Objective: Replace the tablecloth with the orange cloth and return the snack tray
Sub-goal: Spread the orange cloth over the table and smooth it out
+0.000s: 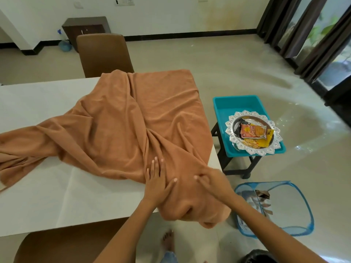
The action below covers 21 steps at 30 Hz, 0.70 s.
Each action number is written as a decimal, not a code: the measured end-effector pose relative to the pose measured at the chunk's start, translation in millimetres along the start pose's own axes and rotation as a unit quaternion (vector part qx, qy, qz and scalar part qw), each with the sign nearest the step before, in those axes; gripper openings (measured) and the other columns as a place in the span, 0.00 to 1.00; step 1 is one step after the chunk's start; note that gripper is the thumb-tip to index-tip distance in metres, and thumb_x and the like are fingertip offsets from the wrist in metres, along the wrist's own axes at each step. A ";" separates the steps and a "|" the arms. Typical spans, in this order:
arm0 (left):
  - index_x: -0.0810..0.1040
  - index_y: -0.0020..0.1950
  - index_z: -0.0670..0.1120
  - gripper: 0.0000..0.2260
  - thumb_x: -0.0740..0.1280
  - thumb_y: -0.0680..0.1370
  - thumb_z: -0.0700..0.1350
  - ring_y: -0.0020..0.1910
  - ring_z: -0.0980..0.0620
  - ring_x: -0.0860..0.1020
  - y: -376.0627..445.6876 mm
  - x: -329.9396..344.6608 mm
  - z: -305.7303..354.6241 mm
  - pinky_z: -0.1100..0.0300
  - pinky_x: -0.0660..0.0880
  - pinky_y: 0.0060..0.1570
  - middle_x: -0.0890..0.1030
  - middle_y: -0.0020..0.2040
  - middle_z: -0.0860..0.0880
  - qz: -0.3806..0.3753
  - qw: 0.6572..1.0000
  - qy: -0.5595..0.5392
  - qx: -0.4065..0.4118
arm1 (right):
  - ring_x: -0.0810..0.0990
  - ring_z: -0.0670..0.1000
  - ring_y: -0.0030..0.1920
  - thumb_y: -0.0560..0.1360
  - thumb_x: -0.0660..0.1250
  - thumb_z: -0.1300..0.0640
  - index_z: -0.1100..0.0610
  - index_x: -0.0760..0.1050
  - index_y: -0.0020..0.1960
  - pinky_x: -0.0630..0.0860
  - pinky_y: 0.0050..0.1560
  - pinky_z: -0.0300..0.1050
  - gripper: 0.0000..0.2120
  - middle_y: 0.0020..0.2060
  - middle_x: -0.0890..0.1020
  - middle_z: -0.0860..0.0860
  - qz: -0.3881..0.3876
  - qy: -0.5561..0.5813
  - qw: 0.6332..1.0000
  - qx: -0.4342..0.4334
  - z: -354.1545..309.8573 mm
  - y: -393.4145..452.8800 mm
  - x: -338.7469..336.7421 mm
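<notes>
Nearest us, our left hand (pixel 156 180) lies flat on the orange cloth (pixel 133 118), fingers straight and spread, pressing it onto the white table (pixel 57 196) near the right-hand corner. Just beside it, our right hand (pixel 209 180) rests on a bunched fold of the same cloth, its fingers curled into the fabric; it is blurred, so we cannot tell how firmly it grips. The cloth hangs over the near corner in a lump and spreads rumpled across the right part of the table, one end trailing off to the left. On the floor to our right stands a blue mesh basket (pixel 302 207). Farther right, off the table, the silver snack tray (pixel 252 132) with packets sits in a teal tub (pixel 237 103) on a dark stool (pixel 228 162). Beyond the table stands a brown chair (pixel 103 54).
</notes>
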<state>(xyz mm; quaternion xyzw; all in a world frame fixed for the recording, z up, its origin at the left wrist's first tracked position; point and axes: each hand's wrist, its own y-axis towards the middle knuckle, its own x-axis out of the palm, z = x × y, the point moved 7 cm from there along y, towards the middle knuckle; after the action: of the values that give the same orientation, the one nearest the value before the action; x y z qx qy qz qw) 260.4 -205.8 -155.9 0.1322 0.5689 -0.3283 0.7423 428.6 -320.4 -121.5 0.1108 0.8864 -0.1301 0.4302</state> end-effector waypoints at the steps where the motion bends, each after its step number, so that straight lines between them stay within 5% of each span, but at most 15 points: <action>1: 0.32 0.74 0.46 0.39 0.45 0.76 0.68 0.76 0.46 0.35 -2.2 7.1 -8.5 0.50 0.34 0.72 0.33 0.76 0.45 -0.008 1.000 0.024 -0.009 | 0.77 0.52 0.56 0.78 0.60 0.46 0.51 0.75 0.60 0.73 0.56 0.47 0.14 0.56 0.79 0.50 0.050 -0.012 0.997 0.054 15.5 13.6 -10.3; 3: 0.37 0.75 0.43 0.41 0.36 0.73 0.71 0.76 0.44 0.40 -8.1 12.0 -19.7 0.53 0.33 0.72 0.38 0.76 0.43 -0.001 0.999 0.033 -0.005 | 0.77 0.57 0.56 0.80 0.57 0.52 0.57 0.71 0.63 0.74 0.55 0.52 0.15 0.58 0.78 0.57 0.060 -0.055 0.988 0.129 32.5 35.7 -20.1; 5: 0.43 0.76 0.41 0.42 0.34 0.73 0.71 0.77 0.45 0.45 -12.7 12.7 -25.8 0.56 0.34 0.72 0.44 0.77 0.43 0.007 1.000 0.024 0.014 | 0.75 0.58 0.61 0.81 0.52 0.47 0.58 0.63 0.70 0.71 0.61 0.55 0.22 0.63 0.74 0.59 0.009 -0.072 0.989 0.131 29.6 46.0 -8.9; 9: 0.49 0.77 0.41 0.38 0.40 0.77 0.68 0.76 0.55 0.38 -17.1 7.7 -30.3 0.56 0.40 0.72 0.52 0.77 0.42 0.020 0.999 0.008 0.042 | 0.52 0.55 0.76 0.76 0.44 0.31 0.63 0.46 0.76 0.41 0.74 0.57 0.43 0.76 0.56 0.58 -0.040 -0.156 0.977 0.142 36.7 70.3 8.7; 12: 0.52 0.76 0.43 0.34 0.42 0.78 0.66 0.76 0.55 0.40 -16.6 0.5 -29.7 0.54 0.43 0.72 0.46 0.79 0.48 0.036 0.997 0.005 0.071 | 0.46 0.55 0.77 0.68 0.35 0.25 0.65 0.42 0.76 0.36 0.73 0.57 0.53 0.77 0.50 0.60 -0.053 -0.220 0.950 0.214 54.8 103.0 -10.8; 15: 0.55 0.77 0.49 0.31 0.43 0.79 0.64 0.77 0.50 0.45 -8.5 -15.8 -40.6 0.51 0.40 0.73 0.47 0.79 0.48 0.078 0.995 -0.018 0.067 | 0.45 0.58 0.77 0.74 0.40 0.28 0.68 0.42 0.75 0.39 0.74 0.62 0.48 0.76 0.50 0.62 -0.034 -0.193 0.927 0.319 63.4 129.7 -39.1; 18: 0.47 0.78 0.47 0.32 0.42 0.79 0.64 0.77 0.49 0.46 7.1 -37.7 -75.1 0.47 0.42 0.73 0.47 0.79 0.47 0.136 0.986 -0.083 -0.037 | 0.48 0.62 0.76 0.78 0.48 0.37 0.67 0.44 0.75 0.44 0.73 0.65 0.40 0.75 0.51 0.64 0.048 -0.216 0.946 0.238 23.3 142.7 -19.5; 21: 0.46 0.78 0.43 0.38 0.37 0.76 0.68 0.77 0.48 0.46 22.6 -45.9 -110.7 0.47 0.44 0.74 0.49 0.78 0.45 0.141 0.979 -0.082 -0.120 | 0.41 0.60 0.76 0.77 0.43 0.34 0.60 0.39 0.76 0.38 0.72 0.63 0.40 0.76 0.42 0.61 -0.011 -0.131 0.967 0.220 0.4 138.6 41.6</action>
<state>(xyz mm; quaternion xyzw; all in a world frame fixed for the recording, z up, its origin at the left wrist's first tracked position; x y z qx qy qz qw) 184.6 -110.3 -152.4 0.0936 0.5169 -0.1590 0.8360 446.4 -186.5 -173.4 0.1746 0.7731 -0.3402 0.5060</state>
